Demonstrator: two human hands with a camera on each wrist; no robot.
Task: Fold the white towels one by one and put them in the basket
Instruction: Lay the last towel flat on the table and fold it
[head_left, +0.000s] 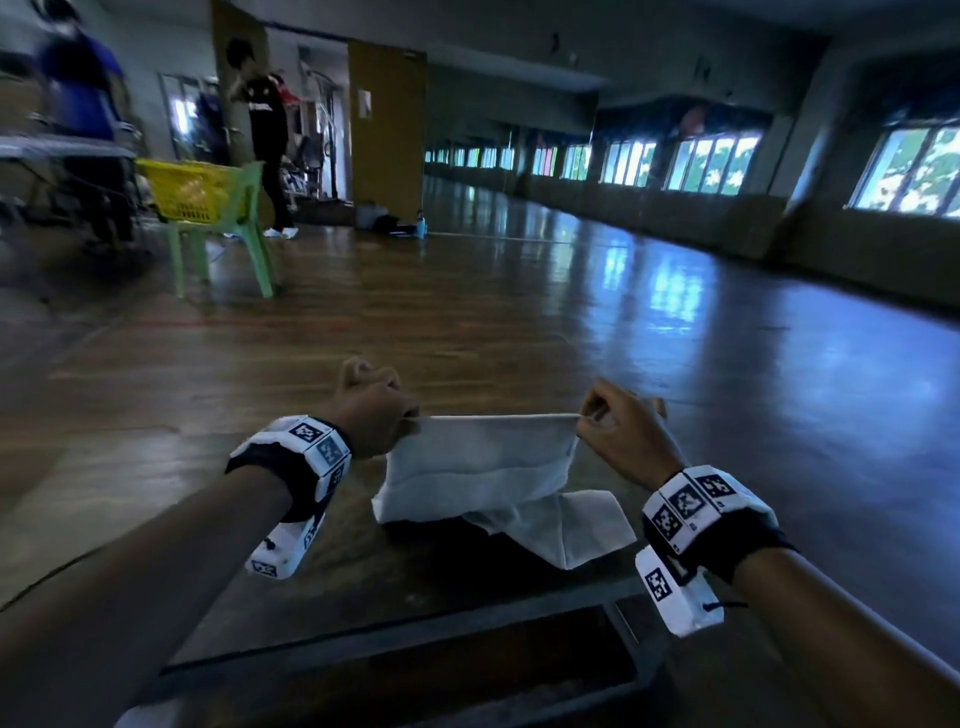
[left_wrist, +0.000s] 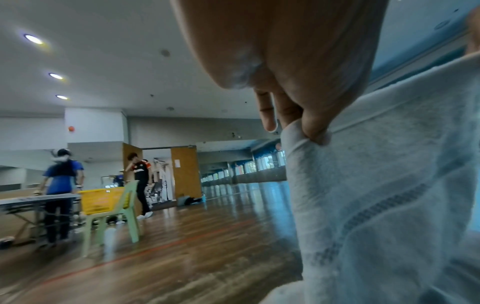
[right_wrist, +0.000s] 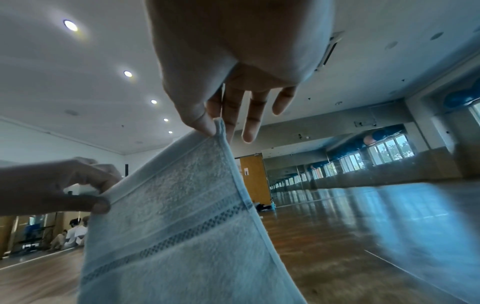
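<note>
A white towel (head_left: 488, 467) hangs stretched between my two hands, its lower part draped on the table (head_left: 415, 587). My left hand (head_left: 410, 413) pinches the top left corner, seen close in the left wrist view at the towel (left_wrist: 389, 195) under my left hand (left_wrist: 311, 133). My right hand (head_left: 584, 415) pinches the top right corner between thumb and forefinger. In the right wrist view the towel (right_wrist: 182, 216) shows a woven stripe, my right hand (right_wrist: 214, 128) holds its corner and my left hand (right_wrist: 102, 202) holds the other. A yellow basket (head_left: 189, 189) sits far off at the left.
The basket rests on a green plastic chair (head_left: 228, 244) on the wooden floor (head_left: 571, 322). Two people (head_left: 267, 135) stand near a folding table (head_left: 57, 150) at the far left. The dark table edge (head_left: 405, 660) lies just below my arms. Windows (head_left: 701, 161) line the right wall.
</note>
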